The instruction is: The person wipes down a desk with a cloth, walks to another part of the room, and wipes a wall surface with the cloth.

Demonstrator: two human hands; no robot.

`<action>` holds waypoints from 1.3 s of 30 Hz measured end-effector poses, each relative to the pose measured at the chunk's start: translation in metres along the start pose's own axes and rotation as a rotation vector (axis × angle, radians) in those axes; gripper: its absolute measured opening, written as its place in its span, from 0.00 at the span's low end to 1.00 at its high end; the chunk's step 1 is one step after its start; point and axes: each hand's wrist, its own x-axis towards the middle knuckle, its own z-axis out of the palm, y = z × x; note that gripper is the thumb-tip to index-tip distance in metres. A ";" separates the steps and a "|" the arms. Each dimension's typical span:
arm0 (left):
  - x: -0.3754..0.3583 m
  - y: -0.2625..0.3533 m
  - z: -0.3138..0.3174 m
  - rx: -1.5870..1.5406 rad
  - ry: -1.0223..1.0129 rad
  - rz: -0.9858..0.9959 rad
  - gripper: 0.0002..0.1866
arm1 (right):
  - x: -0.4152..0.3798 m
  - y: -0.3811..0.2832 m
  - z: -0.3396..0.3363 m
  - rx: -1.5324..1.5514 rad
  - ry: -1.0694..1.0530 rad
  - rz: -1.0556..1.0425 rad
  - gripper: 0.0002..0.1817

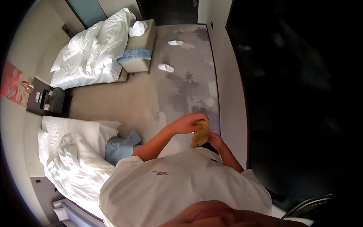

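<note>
In front of my waist hangs a crumpled yellow cloth (202, 134), its lower edge uneven. My left hand (194, 124) is closed round the upper part of it, fingers bent over the top. Lower and to the right, my right hand (216, 142) is at the cloth's side edge. Its fingertips are partly hidden, so how firmly it grips cannot be made out. A dark area shows just below the cloth at my waist.
Two beds with rumpled white bedding, the far bed (94, 53) and near bed (75, 159), stand left. White slippers (165, 67) lie on the patterned carpet (185, 89). A bench (141, 41) holds a blue cloth (134, 55). A large dark panel (295, 94) runs along the right.
</note>
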 end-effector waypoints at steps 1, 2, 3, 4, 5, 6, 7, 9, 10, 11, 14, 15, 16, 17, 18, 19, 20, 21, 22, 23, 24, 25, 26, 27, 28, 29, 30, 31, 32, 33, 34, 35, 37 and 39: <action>0.027 -0.015 -0.020 -0.081 -0.024 -0.010 0.11 | 0.031 -0.023 -0.009 -0.076 0.013 0.044 0.26; 0.053 -0.027 -0.043 -0.052 -0.008 -0.020 0.11 | 0.065 -0.047 -0.020 -0.152 0.026 0.087 0.25; 0.079 -0.035 -0.066 -0.024 0.008 -0.031 0.11 | 0.097 -0.072 -0.029 -0.228 0.038 0.130 0.23; 0.101 -0.043 -0.088 0.004 0.026 -0.043 0.10 | 0.128 -0.091 -0.037 -0.321 0.025 0.153 0.24; 0.121 -0.057 -0.109 0.020 0.063 -0.065 0.11 | 0.162 -0.110 -0.047 -0.419 0.009 0.175 0.25; 0.138 -0.075 -0.135 0.046 0.100 -0.082 0.11 | 0.200 -0.134 -0.057 -0.521 -0.011 0.187 0.27; 0.152 -0.082 -0.167 0.077 0.127 -0.102 0.11 | 0.237 -0.155 -0.061 -0.591 -0.089 0.109 0.24; 0.166 -0.087 -0.223 -0.085 0.214 -0.148 0.12 | 0.306 -0.209 -0.057 -0.842 -0.258 0.160 0.22; 0.170 -0.090 -0.242 -0.186 0.265 -0.166 0.13 | 0.327 -0.244 -0.046 -0.977 -0.335 0.205 0.22; 0.171 -0.103 -0.265 -0.287 0.304 -0.229 0.15 | 0.349 -0.278 -0.026 -0.875 -0.354 0.185 0.19; 0.188 -0.149 -0.338 -0.488 0.441 -0.317 0.17 | 0.440 -0.357 -0.021 -1.356 -0.443 -0.069 0.18; 0.197 -0.168 -0.362 -0.426 0.499 -0.327 0.17 | 0.470 -0.382 -0.020 -1.398 -0.397 -0.112 0.17; 0.208 -0.191 -0.388 -0.363 0.557 -0.344 0.16 | 0.500 -0.408 -0.020 -1.437 -0.355 -0.154 0.15; 0.219 -0.213 -0.411 -0.299 0.612 -0.366 0.16 | 0.526 -0.434 -0.019 -1.529 -0.284 -0.149 0.15; 0.234 -0.236 -0.438 -0.267 0.649 -0.388 0.16 | 0.553 -0.457 -0.019 -1.613 -0.212 -0.135 0.14; 0.250 -0.259 -0.467 -0.241 0.681 -0.425 0.15 | 0.580 -0.478 -0.023 -1.607 -0.124 -0.093 0.13; 0.273 -0.277 -0.497 -0.104 0.675 -0.361 0.15 | 0.601 -0.497 -0.029 -1.595 -0.039 -0.044 0.12; 0.301 -0.274 -0.533 0.102 0.639 -0.317 0.16 | 0.628 -0.520 -0.043 -1.633 -0.078 -0.193 0.12; 0.335 -0.260 -0.569 0.156 0.604 -0.321 0.17 | 0.647 -0.542 -0.055 -1.666 -0.117 -0.355 0.12; 0.366 -0.267 -0.601 0.065 0.567 -0.302 0.18 | 0.661 -0.558 -0.064 -1.659 -0.014 -0.301 0.11; 0.399 -0.272 -0.632 0.091 0.493 -0.370 0.18 | 0.679 -0.577 -0.075 -1.661 0.088 -0.276 0.09; 0.436 -0.277 -0.666 0.120 0.428 -0.440 0.18 | 0.702 -0.600 -0.088 -1.653 0.143 -0.343 0.10; 0.472 -0.288 -0.694 0.255 0.389 -0.287 0.19 | 0.713 -0.619 -0.099 -1.634 0.193 -0.401 0.10; 0.508 -0.323 -0.719 0.204 0.359 -0.197 0.20 | 0.726 -0.638 -0.107 -1.555 0.268 -0.409 0.10; 0.545 -0.337 -0.746 0.236 0.304 -0.140 0.21 | 0.742 -0.656 -0.115 -1.461 0.344 -0.419 0.10; 0.580 -0.344 -0.773 0.266 0.240 -0.087 0.22 | 0.758 -0.676 -0.127 -1.519 0.381 -0.439 0.10; 0.615 -0.338 -0.802 0.250 0.185 -0.112 0.23 | 0.776 -0.695 -0.138 -1.575 0.424 -0.453 0.10; 0.649 -0.331 -0.830 0.231 0.130 -0.138 0.24 | 0.794 -0.711 -0.147 -1.530 0.521 -0.418 0.10; 0.680 -0.335 -0.856 0.233 0.087 -0.154 0.25 | 0.817 -0.728 -0.155 -1.485 0.617 -0.384 0.09; 0.712 -0.343 -0.881 0.232 0.046 -0.170 0.26 | 0.846 -0.749 -0.161 -1.430 0.637 -0.403 0.10; 0.741 -0.351 -0.906 0.221 0.007 -0.190 0.27 | 0.870 -0.773 -0.163 -1.378 0.655 -0.411 0.10; 0.765 -0.368 -0.931 0.231 0.006 -0.146 0.28 | 0.895 -0.795 -0.169 -1.329 0.670 -0.413 0.10; 0.809 -0.414 -0.982 0.235 0.007 -0.198 0.29 | 0.959 -0.844 -0.190 -1.405 0.636 -0.559 0.11; 0.839 -0.453 -1.025 0.222 0.025 -0.299 0.31 | 1.019 -0.899 -0.205 -1.454 0.547 -0.656 0.11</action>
